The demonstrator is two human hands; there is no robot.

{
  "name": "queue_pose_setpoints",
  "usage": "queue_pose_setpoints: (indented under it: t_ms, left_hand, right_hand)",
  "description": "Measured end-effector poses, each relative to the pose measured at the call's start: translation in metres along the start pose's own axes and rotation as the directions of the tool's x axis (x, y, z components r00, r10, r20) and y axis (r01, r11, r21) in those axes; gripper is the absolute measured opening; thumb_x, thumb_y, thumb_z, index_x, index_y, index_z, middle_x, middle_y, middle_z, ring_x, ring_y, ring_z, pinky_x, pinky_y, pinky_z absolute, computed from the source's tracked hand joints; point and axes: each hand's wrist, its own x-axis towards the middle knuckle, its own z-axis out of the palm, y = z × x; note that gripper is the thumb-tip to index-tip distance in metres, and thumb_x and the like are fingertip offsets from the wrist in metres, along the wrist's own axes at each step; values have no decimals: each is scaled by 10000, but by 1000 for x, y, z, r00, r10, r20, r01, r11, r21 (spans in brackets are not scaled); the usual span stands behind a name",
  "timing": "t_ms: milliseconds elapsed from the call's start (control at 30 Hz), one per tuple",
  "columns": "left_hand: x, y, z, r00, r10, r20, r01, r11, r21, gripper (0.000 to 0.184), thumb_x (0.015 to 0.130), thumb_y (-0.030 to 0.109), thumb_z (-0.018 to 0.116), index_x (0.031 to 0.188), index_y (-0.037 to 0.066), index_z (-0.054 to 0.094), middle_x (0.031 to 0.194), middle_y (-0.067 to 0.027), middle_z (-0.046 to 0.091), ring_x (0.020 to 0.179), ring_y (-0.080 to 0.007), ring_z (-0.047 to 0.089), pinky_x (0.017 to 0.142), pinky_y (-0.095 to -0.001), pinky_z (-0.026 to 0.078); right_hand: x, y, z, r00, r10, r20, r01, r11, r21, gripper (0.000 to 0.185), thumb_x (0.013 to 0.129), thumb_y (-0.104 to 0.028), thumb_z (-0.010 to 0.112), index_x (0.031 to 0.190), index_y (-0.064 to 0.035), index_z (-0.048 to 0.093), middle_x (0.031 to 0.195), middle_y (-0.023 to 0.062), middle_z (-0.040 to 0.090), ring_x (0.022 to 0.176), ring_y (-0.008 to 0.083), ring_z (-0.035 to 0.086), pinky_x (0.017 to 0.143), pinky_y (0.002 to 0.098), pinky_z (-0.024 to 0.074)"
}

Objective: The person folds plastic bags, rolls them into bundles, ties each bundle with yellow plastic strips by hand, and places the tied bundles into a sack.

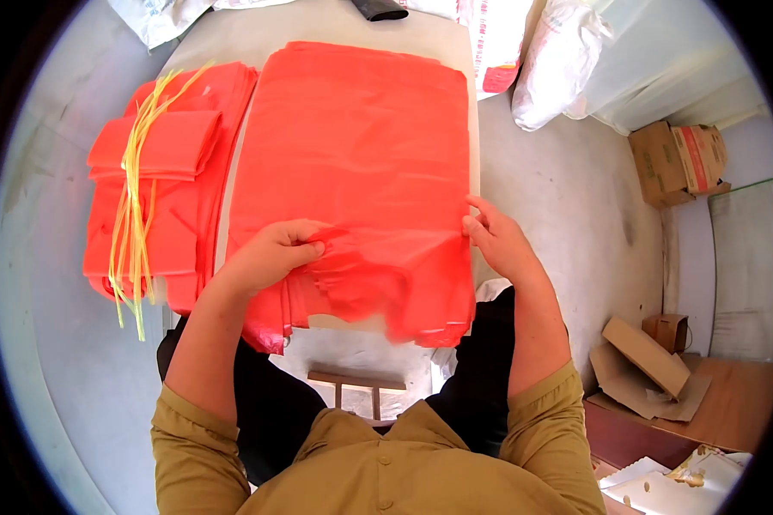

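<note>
A broad, flat stack of red plastic bags (352, 146) lies in front of me on a pale table. My left hand (279, 253) is closed on the near left part of the top red plastic bag (361, 266), with thumb and forefinger pinching the film. That bag's near edge is wrinkled, lifted and a little blurred. At the stack's right edge is my right hand (500, 242), its thumb and forefinger at the bag's side; its other fingers are partly hidden. Left of the stack, yellow plastic ties (137, 189) lie across a folded red bundle (159, 142) on more red bags (176, 245).
A dark tube-like object (380, 9) rests at the table's far edge. White sacks (563, 60) stand beyond it on the right. Cardboard boxes (666, 167) sit by the right wall, with an opened carton (640, 369) nearer. A wooden stool-like frame (356, 380) shows between my legs.
</note>
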Motion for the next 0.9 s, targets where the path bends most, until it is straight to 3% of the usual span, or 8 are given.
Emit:
queue_pose_setpoints:
  t_ms: [33,100,200,300,500,600,700,900]
  left_hand:
    - [-1,3,2,1000,1,-7,-1,999,-43,232,1028,66,628,1227,-22,707,1080,29,700,1013,-67,619,904,-260,500]
    - [1,-1,-2,1000,-18,8,18,998,-62,232,1033,64,617,1226,-26,709,1128,10,713,1050,-83,636,940,-271,505]
    - [2,-4,-5,999,-29,20,31,997,-73,232,1036,63,610,1225,-28,710,1147,-1,719,1060,-93,646,956,-275,508]
    - [1,-2,-4,999,-33,15,34,997,-71,232,1038,65,608,1224,-27,711,1139,-1,720,1054,-92,646,954,-273,507]
    - [0,-1,-7,998,-50,29,52,997,-64,233,1037,72,616,1226,-26,712,1123,7,718,1041,-84,641,949,-267,507]
    - [-3,4,-4,999,-46,4,46,999,-18,230,1035,79,626,1221,-24,714,1114,13,717,1031,-78,638,940,-265,506]
    - [-2,1,-5,999,-47,-6,47,999,24,228,1037,94,628,1221,-9,715,1095,33,700,1024,-72,618,930,-258,498]
    - [0,-4,-6,998,-61,-4,62,997,47,207,1034,70,623,1206,-3,713,1100,42,688,1030,-67,609,917,-245,489]
  right_hand:
    - [1,2,-1,999,15,29,-16,999,51,522,1045,-301,604,1500,-55,533,1023,94,705,920,229,666,865,360,527]
    - [2,3,0,995,40,88,-53,987,152,523,1075,-253,593,1538,-33,488,1048,29,667,912,138,628,856,300,520]
    - [1,4,6,996,42,72,-59,967,246,521,1074,-261,599,1533,-37,494,1171,40,640,937,141,633,872,301,523]
    - [3,9,10,997,-71,-2,70,980,188,524,1072,-261,601,1535,-43,491,1328,56,580,981,144,627,890,305,523]
    - [4,6,15,995,-100,-27,103,967,234,547,1063,-263,610,1552,-61,471,1498,68,490,1116,150,602,950,312,510]
    - [-3,-5,15,995,-100,-7,99,960,263,565,1063,-266,606,1571,-71,452,1536,87,474,1213,163,579,1029,317,477]
    - [-30,-19,9,976,-123,179,65,951,301,592,1066,-281,604,1583,-52,430,1545,107,502,1327,178,531,1107,351,434]
    - [-49,-22,-9,658,-518,547,56,757,651,610,1076,-356,597,1524,38,474,1370,173,669,1312,264,597,1136,410,420]
